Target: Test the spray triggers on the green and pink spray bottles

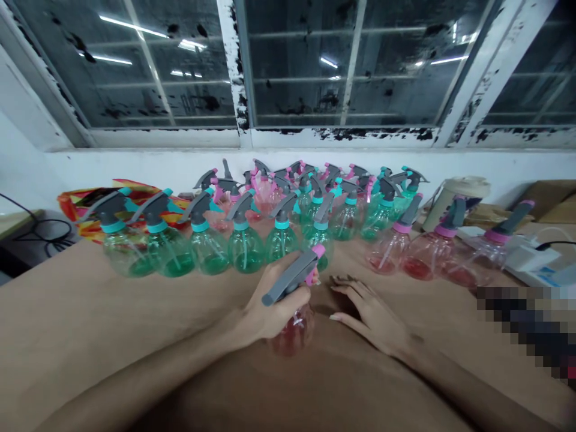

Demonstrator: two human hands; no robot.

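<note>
My left hand [274,300] is wrapped round the neck of a pink spray bottle [292,336] near the front of the table. The bottle's grey and pink trigger head sticks up above my fingers and tilts to the right. To its right, my right hand [373,315] rests low over the tabletop with fingers stretched out, apart from the bottle and holding nothing. Just beyond my hands runs a row of green spray bottles [245,249] with turquoise collars. Three pink spray bottles [423,258] stand to the right of my right hand.
More green and pink spray bottles crowd the back of the brown table [67,300] by the wall. A colourful bag [72,207] lies at the left, a pale cylindrical container [456,201] at the back right. White power adapters [533,258] and a cardboard box [551,204] are at the right.
</note>
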